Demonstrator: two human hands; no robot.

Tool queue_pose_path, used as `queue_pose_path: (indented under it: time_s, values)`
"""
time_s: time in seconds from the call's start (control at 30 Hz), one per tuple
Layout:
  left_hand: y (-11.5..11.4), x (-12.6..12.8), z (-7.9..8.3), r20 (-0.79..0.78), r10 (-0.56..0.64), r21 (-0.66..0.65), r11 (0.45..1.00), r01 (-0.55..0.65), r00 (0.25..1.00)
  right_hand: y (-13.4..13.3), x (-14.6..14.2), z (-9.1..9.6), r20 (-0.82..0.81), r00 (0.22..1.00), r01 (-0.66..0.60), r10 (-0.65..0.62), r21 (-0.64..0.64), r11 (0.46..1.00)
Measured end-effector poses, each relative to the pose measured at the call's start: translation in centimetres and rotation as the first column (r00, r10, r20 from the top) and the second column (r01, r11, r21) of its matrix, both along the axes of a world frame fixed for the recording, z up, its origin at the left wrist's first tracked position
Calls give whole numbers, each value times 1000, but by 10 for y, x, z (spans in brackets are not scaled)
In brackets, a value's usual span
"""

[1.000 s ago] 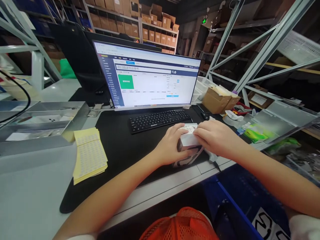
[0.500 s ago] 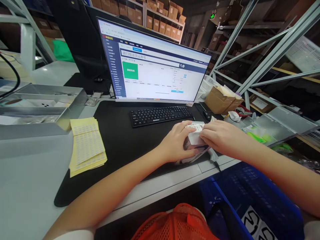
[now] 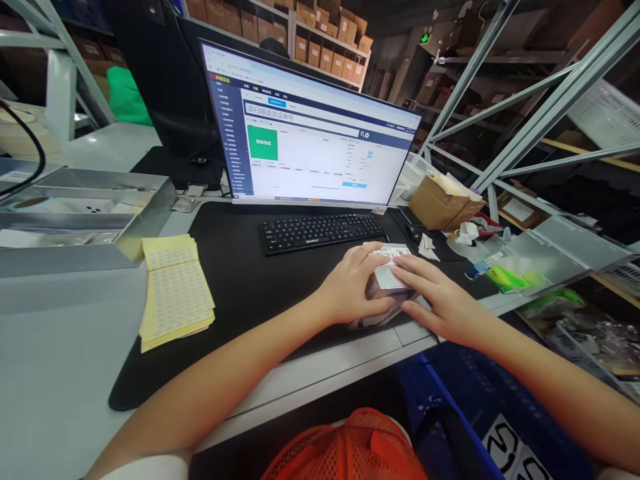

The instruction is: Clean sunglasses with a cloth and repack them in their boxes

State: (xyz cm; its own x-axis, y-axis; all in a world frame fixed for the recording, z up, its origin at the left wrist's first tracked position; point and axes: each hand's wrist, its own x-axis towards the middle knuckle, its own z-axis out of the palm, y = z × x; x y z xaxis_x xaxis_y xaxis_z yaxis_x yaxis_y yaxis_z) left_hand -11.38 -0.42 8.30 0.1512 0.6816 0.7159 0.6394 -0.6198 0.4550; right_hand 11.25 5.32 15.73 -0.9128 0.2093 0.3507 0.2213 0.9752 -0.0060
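Note:
A small white-and-dark printed box (image 3: 390, 277) stands at the front edge of the black desk mat (image 3: 240, 287). My left hand (image 3: 353, 283) is wrapped around its left side, fingers over the top and thumb along the front. On the other side, my right hand (image 3: 437, 297) grips the box, its fingers on the top and its thumb lower on the front. The palms hide much of the box's sides. Just beyond my right hand, a crumpled white scrap of paper (image 3: 428, 247) lies on the mat.
Behind the box are a keyboard (image 3: 320, 231), a mouse (image 3: 413, 232) and a lit monitor (image 3: 320, 147). Yellow label sheets (image 3: 177, 293) lie at left beside a grey divided tray (image 3: 125, 250). An open cardboard box (image 3: 435, 203) is at right. A blue crate (image 3: 450, 407) sits below the desk edge.
My right hand has let go of the white paper scrap, which now lies on the mat, and has moved onto the box. My left hand has stayed in place on the box.

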Motion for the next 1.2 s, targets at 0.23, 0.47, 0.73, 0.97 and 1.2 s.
queue_pose_path:
  time_s: [0.23,0.47,0.73,0.97,1.2]
  values:
    - [-3,-1,3,-11,27,-42,999,-27,1000,21,5,-41,-391,920,-83,38,-100,992]
    - [0,-2,-1,-48,42,-7,999,-43,998,10,-2,-41,-378,926,-40,17,-51,998]
    - [1,-6,-4,-69,41,6,999,-40,997,110,24,-37,-412,820,274,-397,-326,905]
    - [-1,-8,-8,-66,53,-1,999,-53,996,308,0,-59,28,605,723,-796,-439,534]
    - [-2,-17,-24,-93,208,65,977,-202,974,439,-67,-75,115,548,797,-828,-374,475]
